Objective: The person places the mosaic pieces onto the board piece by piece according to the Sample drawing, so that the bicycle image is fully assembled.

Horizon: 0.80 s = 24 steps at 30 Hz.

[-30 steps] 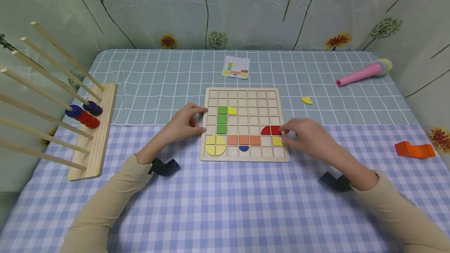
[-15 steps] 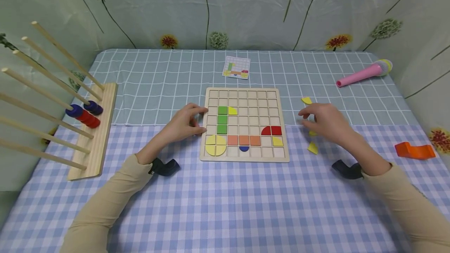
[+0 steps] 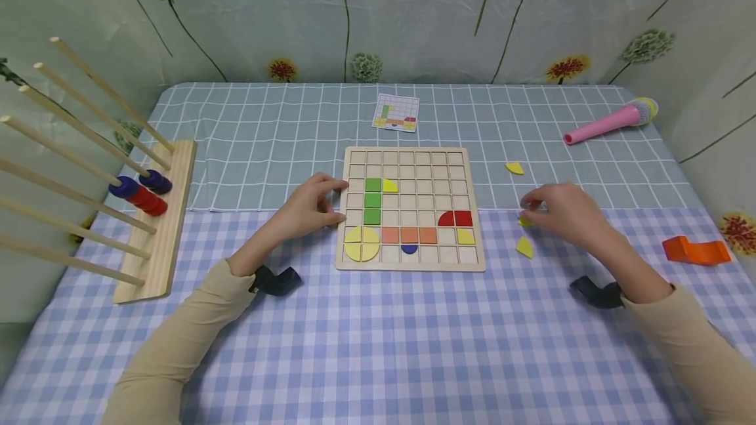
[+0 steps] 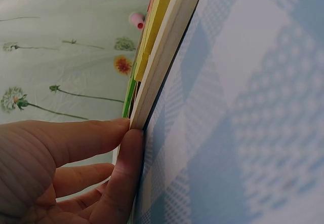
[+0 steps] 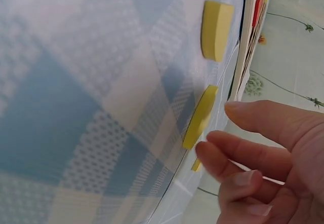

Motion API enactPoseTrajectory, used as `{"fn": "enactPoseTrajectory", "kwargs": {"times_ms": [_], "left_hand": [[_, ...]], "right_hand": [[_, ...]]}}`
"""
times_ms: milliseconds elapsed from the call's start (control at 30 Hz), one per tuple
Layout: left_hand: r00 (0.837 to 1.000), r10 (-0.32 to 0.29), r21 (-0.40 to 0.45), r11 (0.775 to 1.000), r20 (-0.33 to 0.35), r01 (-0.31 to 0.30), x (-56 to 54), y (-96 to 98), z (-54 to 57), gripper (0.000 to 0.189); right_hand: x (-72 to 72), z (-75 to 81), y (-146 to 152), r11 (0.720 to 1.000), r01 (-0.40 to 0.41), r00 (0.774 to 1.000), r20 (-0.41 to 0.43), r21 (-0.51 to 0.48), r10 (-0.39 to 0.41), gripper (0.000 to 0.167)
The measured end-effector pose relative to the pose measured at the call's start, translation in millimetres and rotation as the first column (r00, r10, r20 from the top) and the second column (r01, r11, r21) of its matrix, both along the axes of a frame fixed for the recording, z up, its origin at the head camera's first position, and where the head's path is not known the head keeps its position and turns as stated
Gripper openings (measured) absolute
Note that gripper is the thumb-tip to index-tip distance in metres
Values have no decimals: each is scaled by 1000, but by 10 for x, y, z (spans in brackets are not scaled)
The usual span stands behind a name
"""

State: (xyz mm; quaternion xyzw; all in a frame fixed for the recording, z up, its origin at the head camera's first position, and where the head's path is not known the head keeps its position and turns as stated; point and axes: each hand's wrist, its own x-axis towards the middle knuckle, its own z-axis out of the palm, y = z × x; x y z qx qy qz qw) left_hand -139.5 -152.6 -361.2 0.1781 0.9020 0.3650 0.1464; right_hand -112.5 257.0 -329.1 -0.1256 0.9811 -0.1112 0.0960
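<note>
A square wooden grid board (image 3: 424, 201) lies mid-table, with yellow, green, orange, blue and red flat pieces in its cells. My left hand (image 3: 313, 205) touches the board's left edge, thumb and forefinger spread along it; the left wrist view shows the fingertips against the wooden rim (image 4: 152, 89). To the right of the board, my right hand (image 3: 561, 213) hovers by a yellow quarter-circle piece (image 5: 201, 117), partly hidden in the head view. Its thumb and fingers are bent and apart, holding nothing. Two more yellow quarter-circles lie near, one closer to me (image 3: 524, 247), one farther away (image 3: 514, 168).
Behind the board lies a small pattern card (image 3: 396, 113). A wooden peg stand (image 3: 177, 215) with tall rods and red and blue beads occupies the left. At right are a pink toy microphone (image 3: 608, 122) and an orange curved block (image 3: 697, 251).
My right hand has left the red pieces at the board's right edge and moved right to the loose yellow quarter-circles. The left hand has stayed at the board's edge.
</note>
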Motion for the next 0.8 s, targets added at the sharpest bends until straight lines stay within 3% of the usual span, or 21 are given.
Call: {"fn": "enactPoseTrajectory", "kwargs": {"times_ms": [400,800], "left_hand": [[1000,0,2,1000,-2,0,3,-9,-3,62],[1000,4,-6,1000,-2,-4,5,0,16,62]], "right_hand": [[32,-44,21,990,114,984,125,85,-124,41],[20,-61,-73,996,71,994,81,50,-75,26]]}}
